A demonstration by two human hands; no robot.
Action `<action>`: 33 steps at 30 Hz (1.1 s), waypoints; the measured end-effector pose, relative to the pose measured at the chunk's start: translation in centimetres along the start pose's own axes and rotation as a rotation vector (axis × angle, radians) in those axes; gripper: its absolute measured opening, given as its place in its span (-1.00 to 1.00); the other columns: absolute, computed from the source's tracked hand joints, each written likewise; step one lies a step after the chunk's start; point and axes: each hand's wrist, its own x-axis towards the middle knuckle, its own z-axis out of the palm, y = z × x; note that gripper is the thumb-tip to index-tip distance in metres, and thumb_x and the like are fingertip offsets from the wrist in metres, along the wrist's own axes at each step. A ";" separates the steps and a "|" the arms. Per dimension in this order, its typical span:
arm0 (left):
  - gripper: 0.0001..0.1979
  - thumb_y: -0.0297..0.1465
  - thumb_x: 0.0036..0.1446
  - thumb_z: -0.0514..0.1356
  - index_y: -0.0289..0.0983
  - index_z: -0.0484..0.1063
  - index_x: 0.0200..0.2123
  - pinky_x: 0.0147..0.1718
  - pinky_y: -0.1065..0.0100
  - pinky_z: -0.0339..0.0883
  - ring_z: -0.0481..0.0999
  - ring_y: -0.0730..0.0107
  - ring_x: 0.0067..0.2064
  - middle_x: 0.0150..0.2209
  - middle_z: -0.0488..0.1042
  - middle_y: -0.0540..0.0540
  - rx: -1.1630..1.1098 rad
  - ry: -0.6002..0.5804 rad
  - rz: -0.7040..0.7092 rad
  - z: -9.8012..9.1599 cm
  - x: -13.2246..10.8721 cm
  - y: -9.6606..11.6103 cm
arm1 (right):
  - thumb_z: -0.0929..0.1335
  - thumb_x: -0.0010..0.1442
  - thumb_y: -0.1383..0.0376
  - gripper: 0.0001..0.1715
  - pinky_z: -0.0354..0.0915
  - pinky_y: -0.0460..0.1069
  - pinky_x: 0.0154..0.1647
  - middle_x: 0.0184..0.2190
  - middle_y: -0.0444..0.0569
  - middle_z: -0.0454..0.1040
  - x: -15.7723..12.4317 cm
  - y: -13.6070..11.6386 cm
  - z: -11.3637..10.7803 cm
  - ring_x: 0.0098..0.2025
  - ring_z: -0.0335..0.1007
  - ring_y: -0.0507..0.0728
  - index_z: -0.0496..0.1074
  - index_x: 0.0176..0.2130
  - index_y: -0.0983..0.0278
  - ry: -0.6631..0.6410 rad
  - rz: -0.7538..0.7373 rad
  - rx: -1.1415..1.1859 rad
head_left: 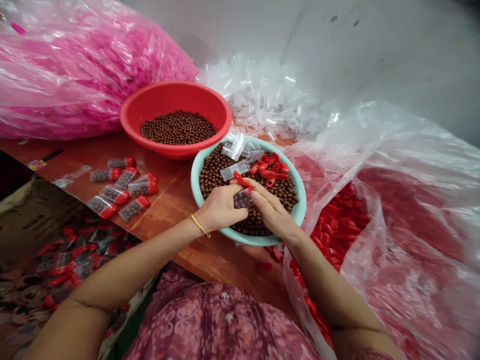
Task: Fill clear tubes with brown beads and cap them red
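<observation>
Over the light-blue basin (195, 187), my left hand (222, 205) is closed around a small clear container (243, 199) with brown balls showing inside. My right hand (270, 207) has its fingers pressed on a red plastic cap (240, 178) at the container's upper end. Whether the cap is seated cannot be made out behind the fingers. Under both hands the basin is full of brown balls (215, 170). Clear empty containers (235, 170) and several loose red caps (270, 167) lie on top of the balls.
Filled, red-capped containers (142, 185) lie on the table (168, 210) at left. Behind stands a red basin (129, 120) of brown balls. Around are a pink-filled bag (93, 65), a heap of clear containers (270, 95), a bag of red caps (337, 225) and a carton (37, 215) below left.
</observation>
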 end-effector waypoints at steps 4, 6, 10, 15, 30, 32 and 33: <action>-0.93 -0.46 -0.16 0.15 -0.30 0.26 -0.55 -0.53 0.49 0.09 0.21 0.57 -0.54 -0.59 0.24 0.09 -0.065 0.030 -0.010 0.0 0.1 -0.2 | 0.14 0.31 0.03 -0.50 0.16 0.11 0.24 0.11 -0.06 0.39 0.0 -0.1 2.3 0.17 0.26 0.13 0.32 0.11 0.15 0.152 -0.083 0.061; -0.90 -0.44 -0.16 0.17 -0.29 0.25 -0.56 -0.53 0.49 0.09 0.21 0.57 -0.54 -0.59 0.24 0.10 -0.082 0.051 -0.031 0.0 0.0 -0.2 | 0.11 0.33 0.07 -0.51 0.17 0.10 0.23 0.10 -0.05 0.39 0.1 -0.2 3.2 0.17 0.27 0.12 0.30 0.13 0.17 0.211 -0.127 0.034; -0.92 -0.42 -0.12 0.17 -0.29 0.30 -0.51 -0.51 0.50 0.13 0.24 0.56 -0.52 -0.57 0.30 0.09 -0.080 0.094 -0.057 -0.1 -0.3 -0.2 | 0.09 0.33 0.06 -0.47 0.07 0.12 0.29 0.13 -0.02 0.36 0.1 -0.2 3.7 0.21 0.19 0.13 0.24 0.17 0.19 0.251 -0.185 -0.146; -0.94 -0.46 -0.16 0.18 -0.30 0.33 -0.52 -0.52 0.47 0.09 0.25 0.53 -0.53 -0.59 0.31 0.07 0.012 0.031 -0.080 -0.2 -0.3 0.1 | 0.04 0.25 -0.14 -0.26 -0.04 0.14 0.34 0.23 -0.06 0.23 -0.8 -0.4 2.2 0.29 0.07 0.14 0.12 0.25 0.16 0.062 -0.030 -0.024; -0.75 -0.24 -0.12 0.28 -0.31 0.41 -0.45 -0.45 0.43 0.16 0.32 0.46 -0.46 -0.53 0.37 0.05 -0.121 -0.067 -0.143 0.0 0.3 -0.4 | 0.15 0.30 0.11 -0.58 0.30 0.10 -0.14 -0.35 0.04 0.52 4.1 -1.6 -3.0 -0.28 0.40 0.14 0.46 -0.24 0.28 0.084 -0.616 -0.784; -0.72 -0.21 -0.09 0.27 -0.31 0.42 -0.38 -0.44 0.42 0.19 0.34 0.44 -0.43 -0.49 0.39 0.04 -0.196 -0.015 -0.167 0.1 0.5 -0.7 | 0.17 0.30 0.19 -0.65 0.31 0.07 -0.23 -0.40 0.03 0.51 3.6 -1.4 -3.4 -0.34 0.39 0.13 0.44 -0.27 0.29 0.169 -0.635 -0.869; -0.70 -0.20 -0.08 0.26 -0.31 0.42 -0.35 -0.43 0.42 0.20 0.35 0.44 -0.42 -0.48 0.40 0.03 -0.232 0.007 -0.173 0.2 0.6 -0.8 | 0.16 0.30 0.22 -0.66 0.32 0.06 -0.25 -0.40 0.04 0.51 3.2 -1.2 -3.5 -0.33 0.39 0.13 0.44 -0.25 0.29 0.184 -0.639 -0.901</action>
